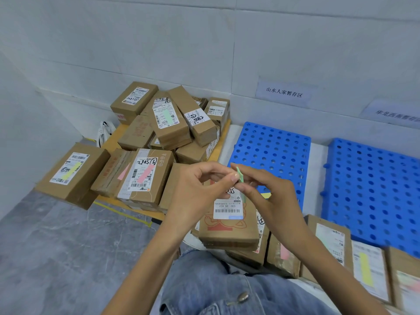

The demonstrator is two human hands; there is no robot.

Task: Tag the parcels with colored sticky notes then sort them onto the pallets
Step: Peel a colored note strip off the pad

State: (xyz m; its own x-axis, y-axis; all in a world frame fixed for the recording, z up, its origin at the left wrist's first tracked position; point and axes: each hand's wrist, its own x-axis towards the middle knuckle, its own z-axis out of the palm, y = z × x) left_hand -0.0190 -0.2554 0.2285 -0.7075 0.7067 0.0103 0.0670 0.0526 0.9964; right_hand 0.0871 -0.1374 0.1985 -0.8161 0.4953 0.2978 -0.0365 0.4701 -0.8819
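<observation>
Pale tiled walls (159, 42) meeting in corner under even light. Paper sign (284, 93) hanging on right wall, second blurred sign (393, 114) beside it. Grey marbled floor (56, 246) lying lower left, yellow tape line (122, 213) crossing it.

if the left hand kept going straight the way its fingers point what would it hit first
The green sticky note, which the left hand seems to pinch at its fingertips; just beyond it are the fingers of the right hand, which holds the note too. Depth is unclear.
</observation>
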